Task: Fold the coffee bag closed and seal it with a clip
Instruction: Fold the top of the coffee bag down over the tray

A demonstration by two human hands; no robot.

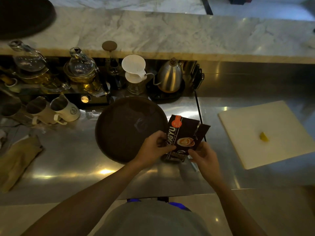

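A dark brown coffee bag [183, 133] with an orange round label and a latte picture stands on the steel counter, just right of a round dark tray. My left hand [156, 144] grips the bag's left edge. My right hand [203, 156] holds its right side, where a dark flap [202, 133] of the bag sticks up. No clip can be made out in either hand.
The round dark tray [126, 128] lies left of the bag. A white cutting board [265, 132] with a small yellow piece [264, 137] sits at right. At the back stand a steel kettle [170, 76], a white dripper [134, 69], glass teapots and several metal cups [51, 109]. A tan cloth [18, 159] lies at left.
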